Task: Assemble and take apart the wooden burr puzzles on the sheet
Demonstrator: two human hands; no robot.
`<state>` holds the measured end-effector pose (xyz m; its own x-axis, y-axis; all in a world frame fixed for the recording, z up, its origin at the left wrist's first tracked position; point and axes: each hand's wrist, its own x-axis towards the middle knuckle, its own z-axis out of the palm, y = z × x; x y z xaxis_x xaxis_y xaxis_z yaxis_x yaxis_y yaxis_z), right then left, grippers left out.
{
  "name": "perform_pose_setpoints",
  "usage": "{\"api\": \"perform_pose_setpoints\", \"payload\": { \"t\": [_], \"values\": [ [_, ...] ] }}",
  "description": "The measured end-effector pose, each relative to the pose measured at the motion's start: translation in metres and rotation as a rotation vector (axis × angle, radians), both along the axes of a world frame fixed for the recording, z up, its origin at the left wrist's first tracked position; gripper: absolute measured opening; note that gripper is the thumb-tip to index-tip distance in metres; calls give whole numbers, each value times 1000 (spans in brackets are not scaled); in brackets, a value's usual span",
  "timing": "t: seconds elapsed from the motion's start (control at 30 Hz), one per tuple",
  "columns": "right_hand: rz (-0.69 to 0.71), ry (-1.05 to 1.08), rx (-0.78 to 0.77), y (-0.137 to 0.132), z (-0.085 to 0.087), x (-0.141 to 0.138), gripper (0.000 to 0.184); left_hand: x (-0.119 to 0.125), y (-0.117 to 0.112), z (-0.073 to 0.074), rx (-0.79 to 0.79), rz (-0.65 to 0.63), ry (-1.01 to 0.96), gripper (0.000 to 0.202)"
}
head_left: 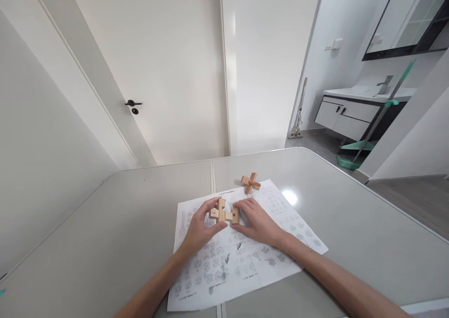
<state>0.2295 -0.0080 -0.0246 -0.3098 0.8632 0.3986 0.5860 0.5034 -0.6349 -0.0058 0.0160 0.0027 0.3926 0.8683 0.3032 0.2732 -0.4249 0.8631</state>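
Note:
Over the printed sheet (196, 294), my left hand (203, 222) is closed, thumb and fingers gripping a pale wooden puzzle piece (221, 210) with notches. A second light block crosses it on the left, and a short bar runs to the right. My right hand (256, 220) pinches a notched wooden puzzle piece (235, 215) upright between thumb and fingers, at the bar's right end. Whether the two touch there is hard to tell. Just beyond the hands, a darker wooden cross-shaped puzzle assembly (250, 182) rests at the sheet's top edge.
The sheet lies on a grey table (105, 234) with a seam down its middle. Past the table's far edge stands a closed door with a black handle (133, 103). To the right are a sink cabinet (347, 114), a mop (300, 112) and a green dustpan (349, 162).

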Motion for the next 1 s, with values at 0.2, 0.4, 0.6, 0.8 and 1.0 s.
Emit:
{"api": "perform_pose_setpoints", "payload": {
  "t": [0.2,0.4,0.6,0.8,1.0],
  "values": [
    [133,149,33,-5,13,-1,36,1,-1,0,19,-24,32,59],
    [265,215,-62,-7,21,-4,22,1,-3,3,6,-75,46,62],
    [242,284,-55,-7,15,-7,8,5,-9,6,58,-89,122,65],
    [119,164,140,-8,5,-13,16,7,-13,7,116,-35,128,59],
    [-66,235,45,-4,8,-9,8,5,-6,0,93,147,152,54]
  ]
}}
